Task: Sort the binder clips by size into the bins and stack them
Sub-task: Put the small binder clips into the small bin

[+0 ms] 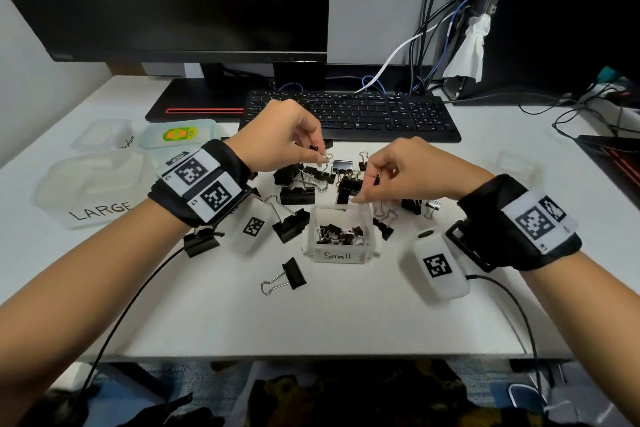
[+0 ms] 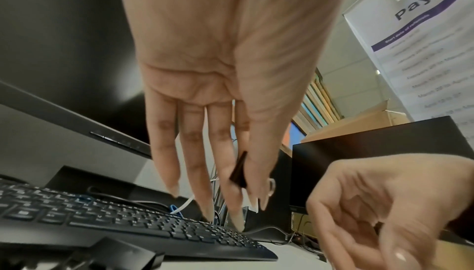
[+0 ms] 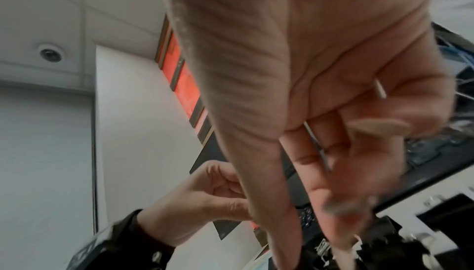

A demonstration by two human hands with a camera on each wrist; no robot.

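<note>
1. Your left hand pinches a small clip between thumb and fingertip, lifted above the pile, likely to carry it to the Small bin.
2. Your right hand hovers with fingers curled over the bin's far rim; whether it holds anything, you cannot tell.
3. Loose clips crowd three sides of the bin; bare desk lies open toward you.
4. The Large bin sits far left.
</note>
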